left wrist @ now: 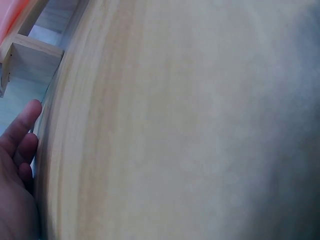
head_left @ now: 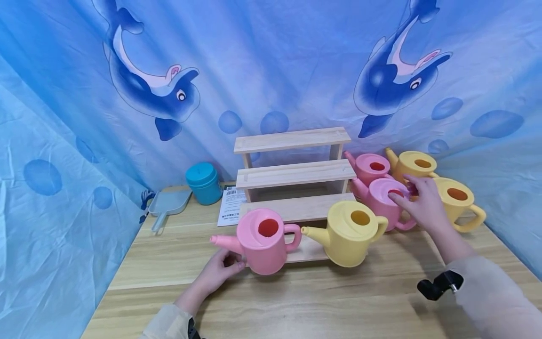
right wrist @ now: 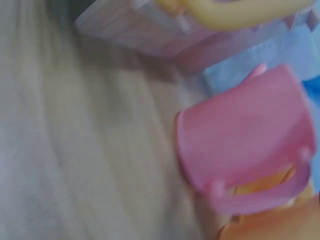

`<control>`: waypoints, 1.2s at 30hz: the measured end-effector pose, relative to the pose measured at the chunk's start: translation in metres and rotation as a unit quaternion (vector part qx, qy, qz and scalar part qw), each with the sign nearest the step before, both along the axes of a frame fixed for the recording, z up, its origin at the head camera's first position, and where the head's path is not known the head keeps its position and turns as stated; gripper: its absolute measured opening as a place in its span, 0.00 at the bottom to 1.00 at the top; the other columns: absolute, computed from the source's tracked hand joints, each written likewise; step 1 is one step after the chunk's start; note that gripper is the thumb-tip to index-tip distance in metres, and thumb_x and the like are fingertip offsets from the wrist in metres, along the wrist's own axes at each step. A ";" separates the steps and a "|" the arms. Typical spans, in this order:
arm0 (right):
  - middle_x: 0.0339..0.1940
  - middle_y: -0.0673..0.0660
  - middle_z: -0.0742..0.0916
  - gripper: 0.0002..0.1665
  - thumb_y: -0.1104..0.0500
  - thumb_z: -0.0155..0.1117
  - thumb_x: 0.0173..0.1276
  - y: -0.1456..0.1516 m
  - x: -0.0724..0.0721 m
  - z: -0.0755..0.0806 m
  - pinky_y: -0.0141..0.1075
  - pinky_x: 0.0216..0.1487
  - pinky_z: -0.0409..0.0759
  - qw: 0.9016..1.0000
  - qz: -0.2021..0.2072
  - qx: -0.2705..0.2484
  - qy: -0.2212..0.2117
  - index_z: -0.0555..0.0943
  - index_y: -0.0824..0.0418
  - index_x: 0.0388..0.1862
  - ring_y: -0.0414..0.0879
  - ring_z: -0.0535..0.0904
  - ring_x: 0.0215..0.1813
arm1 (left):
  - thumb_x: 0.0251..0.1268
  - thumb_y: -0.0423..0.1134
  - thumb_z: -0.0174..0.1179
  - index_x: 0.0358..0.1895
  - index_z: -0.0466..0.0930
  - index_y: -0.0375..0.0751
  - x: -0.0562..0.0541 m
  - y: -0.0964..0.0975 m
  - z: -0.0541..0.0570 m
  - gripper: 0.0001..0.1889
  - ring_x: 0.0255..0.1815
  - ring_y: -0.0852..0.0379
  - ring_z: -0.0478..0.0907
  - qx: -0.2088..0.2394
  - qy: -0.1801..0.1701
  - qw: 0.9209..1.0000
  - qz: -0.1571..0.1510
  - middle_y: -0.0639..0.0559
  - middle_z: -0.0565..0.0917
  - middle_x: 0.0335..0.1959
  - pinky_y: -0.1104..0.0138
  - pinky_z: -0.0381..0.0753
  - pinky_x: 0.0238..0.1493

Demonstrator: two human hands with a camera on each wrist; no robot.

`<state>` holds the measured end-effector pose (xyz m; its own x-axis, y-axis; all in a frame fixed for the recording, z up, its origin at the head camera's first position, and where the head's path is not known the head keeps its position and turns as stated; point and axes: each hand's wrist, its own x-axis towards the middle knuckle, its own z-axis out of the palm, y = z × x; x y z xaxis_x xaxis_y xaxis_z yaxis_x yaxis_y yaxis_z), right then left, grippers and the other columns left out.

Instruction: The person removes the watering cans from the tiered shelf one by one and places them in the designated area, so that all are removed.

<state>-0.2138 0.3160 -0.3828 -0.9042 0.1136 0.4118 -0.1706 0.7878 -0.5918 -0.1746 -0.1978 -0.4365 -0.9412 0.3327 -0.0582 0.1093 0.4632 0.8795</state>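
On the right side of the table, a pink watering can stands below the person's right hand. Its smooth, rounded body has a partly covered top with a red-looking opening; the spout points far left and the looped handle sticks out on the right. The right hand's thumb and index finger are parted above the can's top; I cannot tell whether they touch it.

Beyond it is another pink can, with two yellow cans to the right. On the lowest board of a wooden stepped rack stand a third pink can and a paler yellow can, spouts pointing left.

The left hand lies at that board's left end, just beside the third pink can, fingers loosely bent; contact with the board is unclear.
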 end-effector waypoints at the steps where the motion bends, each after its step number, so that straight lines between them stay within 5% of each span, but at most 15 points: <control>1: 0.45 0.66 0.73 0.39 0.48 0.69 0.58 -0.002 -0.001 0.006 0.45 0.41 0.69 1.000 0.014 0.000 0.002 0.70 0.70 0.61 0.59 0.66 0.47 | 0.59 0.42 0.64 0.51 0.72 0.44 0.000 0.000 0.000 0.18 0.42 0.51 0.70 0.000 -0.001 1.000 0.000 0.51 0.75 0.40 0.63 0.72 0.43; 8: 0.43 0.60 0.79 0.38 0.50 0.66 0.62 -0.022 -0.004 0.038 0.28 0.39 0.72 0.990 0.127 -0.002 -0.063 0.66 0.68 0.65 0.52 0.72 0.43 | 0.59 0.42 0.64 0.51 0.72 0.44 0.000 -0.001 0.001 0.18 0.43 0.50 0.70 -0.002 -0.002 1.000 -0.001 0.51 0.75 0.40 0.62 0.72 0.44; 18: 0.43 0.54 0.82 0.36 0.49 0.68 0.59 -0.056 -0.003 0.060 0.37 0.41 0.75 0.954 0.274 0.066 -0.103 0.70 0.61 0.64 0.45 0.75 0.42 | 0.59 0.40 0.64 0.50 0.73 0.43 0.001 0.001 0.002 0.17 0.42 0.50 0.70 0.000 0.005 1.000 0.002 0.50 0.76 0.39 0.64 0.72 0.43; 25: 0.46 0.52 0.81 0.41 0.46 0.69 0.57 -0.066 0.000 0.063 0.40 0.44 0.74 0.934 0.314 0.079 -0.149 0.68 0.63 0.65 0.45 0.74 0.45 | 0.60 0.41 0.64 0.50 0.73 0.43 0.001 0.001 0.003 0.17 0.42 0.50 0.70 0.000 0.002 1.000 -0.003 0.50 0.76 0.39 0.63 0.72 0.43; 32: 0.66 0.62 0.71 0.45 0.45 0.71 0.53 -0.065 0.007 0.060 0.54 0.55 0.70 0.926 0.327 0.046 -0.181 0.66 0.59 0.67 0.56 0.68 0.62 | 0.60 0.41 0.63 0.51 0.72 0.42 0.001 0.000 0.001 0.18 0.42 0.52 0.71 -0.003 0.006 1.000 -0.002 0.49 0.76 0.40 0.64 0.72 0.42; 36: 0.72 0.64 0.62 0.47 0.45 0.72 0.51 -0.061 0.011 0.057 0.54 0.54 0.70 0.920 0.348 0.057 -0.173 0.65 0.59 0.67 0.59 0.64 0.65 | 0.60 0.40 0.63 0.51 0.72 0.43 -0.005 -0.004 -0.015 0.18 0.42 0.52 0.70 -0.006 0.010 1.000 0.006 0.49 0.75 0.40 0.64 0.72 0.42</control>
<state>-0.2026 0.2552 -0.3253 -0.8208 -0.5682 0.0595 -0.4739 0.6191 -0.6262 -0.1799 -0.2013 -0.4513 -0.9459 0.3216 -0.0422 0.1224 0.4743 0.8718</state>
